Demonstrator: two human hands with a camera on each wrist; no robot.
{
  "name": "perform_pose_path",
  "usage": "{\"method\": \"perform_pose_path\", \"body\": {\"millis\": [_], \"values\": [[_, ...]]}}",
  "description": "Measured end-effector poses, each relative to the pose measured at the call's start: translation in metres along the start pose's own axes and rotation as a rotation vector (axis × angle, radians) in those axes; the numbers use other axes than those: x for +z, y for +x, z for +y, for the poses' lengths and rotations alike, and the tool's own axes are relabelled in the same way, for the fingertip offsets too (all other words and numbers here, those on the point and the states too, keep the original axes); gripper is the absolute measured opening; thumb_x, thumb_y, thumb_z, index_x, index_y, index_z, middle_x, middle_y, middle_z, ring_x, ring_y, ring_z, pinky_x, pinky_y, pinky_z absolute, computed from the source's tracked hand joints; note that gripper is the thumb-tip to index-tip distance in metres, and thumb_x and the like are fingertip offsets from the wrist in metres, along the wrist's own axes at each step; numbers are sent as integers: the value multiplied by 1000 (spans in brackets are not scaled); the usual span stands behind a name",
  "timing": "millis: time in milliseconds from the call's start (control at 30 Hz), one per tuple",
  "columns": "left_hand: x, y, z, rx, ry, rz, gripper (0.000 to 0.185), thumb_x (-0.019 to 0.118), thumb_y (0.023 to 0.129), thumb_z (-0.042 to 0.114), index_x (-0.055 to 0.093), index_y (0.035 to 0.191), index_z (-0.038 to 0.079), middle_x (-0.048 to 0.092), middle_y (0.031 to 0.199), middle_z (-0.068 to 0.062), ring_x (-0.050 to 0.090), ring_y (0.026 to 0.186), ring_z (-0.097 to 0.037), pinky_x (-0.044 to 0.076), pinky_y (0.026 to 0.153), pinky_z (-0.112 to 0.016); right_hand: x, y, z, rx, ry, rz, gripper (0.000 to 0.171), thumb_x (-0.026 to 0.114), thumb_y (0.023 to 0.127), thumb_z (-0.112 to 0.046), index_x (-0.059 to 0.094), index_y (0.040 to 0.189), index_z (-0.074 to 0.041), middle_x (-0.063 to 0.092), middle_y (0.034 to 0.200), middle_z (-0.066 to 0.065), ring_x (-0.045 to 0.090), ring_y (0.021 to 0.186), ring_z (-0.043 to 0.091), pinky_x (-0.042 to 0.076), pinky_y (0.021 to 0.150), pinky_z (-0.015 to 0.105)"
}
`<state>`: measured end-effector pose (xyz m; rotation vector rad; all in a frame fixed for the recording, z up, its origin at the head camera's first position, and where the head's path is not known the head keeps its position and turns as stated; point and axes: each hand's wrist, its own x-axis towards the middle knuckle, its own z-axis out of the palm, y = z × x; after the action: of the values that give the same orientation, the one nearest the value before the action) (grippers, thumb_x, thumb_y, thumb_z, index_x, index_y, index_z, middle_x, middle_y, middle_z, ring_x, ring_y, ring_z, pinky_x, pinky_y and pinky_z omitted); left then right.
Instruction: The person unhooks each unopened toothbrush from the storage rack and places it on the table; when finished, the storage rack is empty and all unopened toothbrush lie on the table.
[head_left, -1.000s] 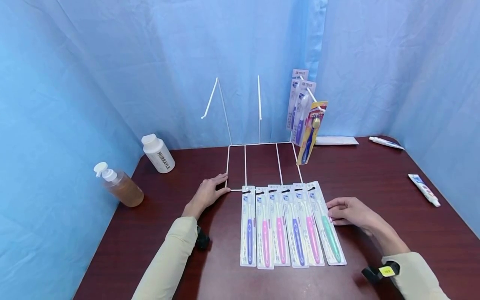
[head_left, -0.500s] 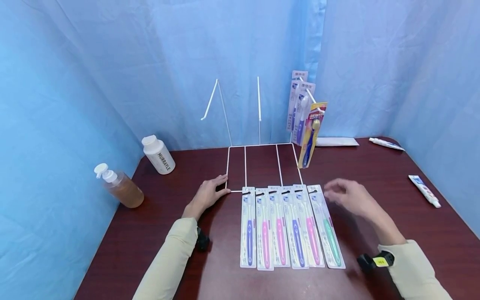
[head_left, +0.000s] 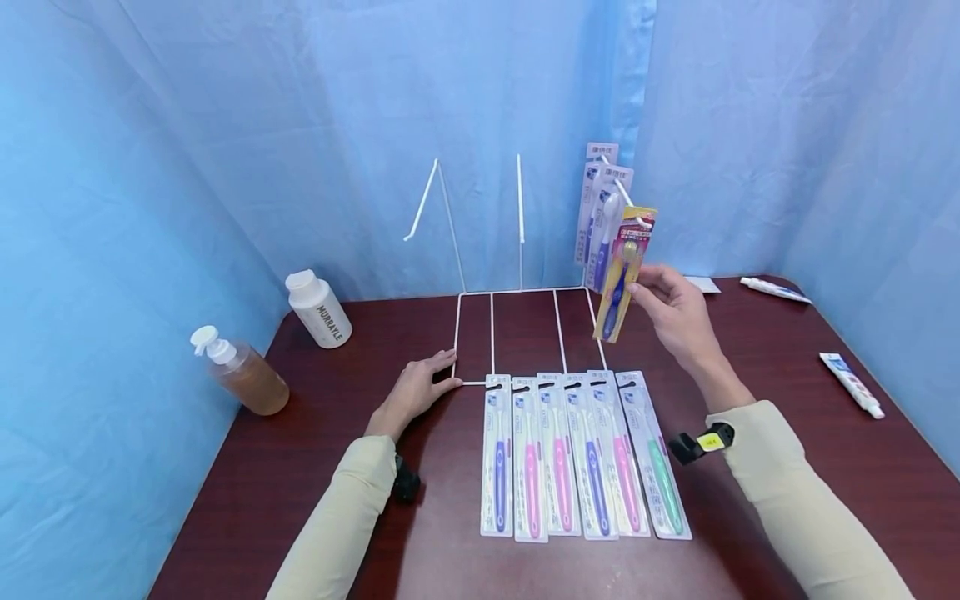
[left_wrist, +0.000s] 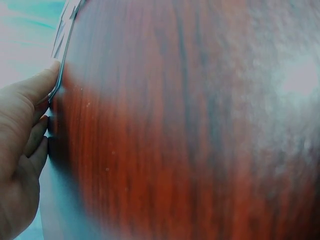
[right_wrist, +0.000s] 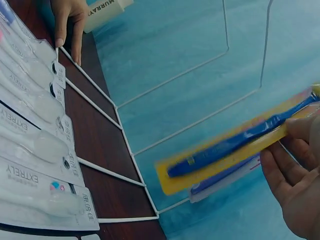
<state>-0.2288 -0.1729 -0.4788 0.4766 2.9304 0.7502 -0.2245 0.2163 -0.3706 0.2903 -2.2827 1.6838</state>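
At the far right hook of the white wire rack (head_left: 517,287), my right hand (head_left: 675,312) has its fingertips on the yellow toothbrush pack (head_left: 619,279), thumb and fingers closing on its edge. The pack hangs in front of two purple-brush packs (head_left: 600,212) on the same hook. My left hand (head_left: 416,387) lies flat with fingers straight, pressing the front left corner of the rack's base against the table (head_left: 750,367).

As I judge it, the work is partway along: three packs hang on the right hook, the other two hooks are bare, and six packaged toothbrushes (head_left: 581,454) lie in a row in front of the rack base, untouched.

The right wrist view shows what the head view cannot: the yellow pack (right_wrist: 235,150) lies across my fingers (right_wrist: 287,172), a blue brush inside it. Whether the pack is on the hook or already lifting off, I cannot tell from there. The left wrist view adds little beyond blurred tabletop and my thumb (left_wrist: 37,85) against the wire.

Bottles and toothpaste tubes sit well apart at the table's edges.
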Motion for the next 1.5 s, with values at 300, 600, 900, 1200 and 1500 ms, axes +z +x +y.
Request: {"method": "perform_pose_path", "body": {"millis": [300, 600, 900, 1200, 1500], "values": [[0, 0, -1, 19, 1, 18, 58, 64, 91, 37, 48, 142, 15, 44, 148, -4, 38, 139, -20, 35, 111, -44, -12, -36, -28, -88, 67, 4, 26, 61, 94, -10, 63, 115, 4, 68, 97, -7, 67, 81, 4, 55, 70, 16], [1, 1, 1, 7, 12, 2, 59, 62, 92, 38, 46, 143, 15, 42, 150, -3, 37, 140, -21, 33, 112, -46, -47, -65, -30, 44, 16, -38, 28, 61, 94, -13, 62, 117, 2, 69, 95, -8, 68, 74, 7, 56, 69, 18], [3, 0, -1, -10, 10, 8, 59, 62, 92, 39, 46, 144, 18, 42, 150, -1, 36, 140, -19, 33, 113, -45, -89, -103, 39, 353, -175, -284, 47, 59, 95, -29, 51, 128, 3, 66, 103, -1, 69, 82, 10, 59, 74, 31], [0, 0, 1, -4, 8, 4, 59, 62, 92, 38, 45, 144, 17, 41, 150, -3, 36, 140, -21, 34, 112, -45, -90, -120, 76, 506, -126, -431, 52, 60, 94, -11, 41, 138, 9, 64, 111, 23, 68, 87, 15, 58, 78, 33], [-1, -1, 3, -10, 12, 1, 59, 62, 92, 37, 45, 144, 16, 41, 150, -3, 36, 141, -21, 34, 112, -45, -73, -129, 72, 535, -225, -482, 48, 61, 92, -10, 45, 132, 13, 65, 98, 16, 66, 85, 20, 59, 73, 31]]}}
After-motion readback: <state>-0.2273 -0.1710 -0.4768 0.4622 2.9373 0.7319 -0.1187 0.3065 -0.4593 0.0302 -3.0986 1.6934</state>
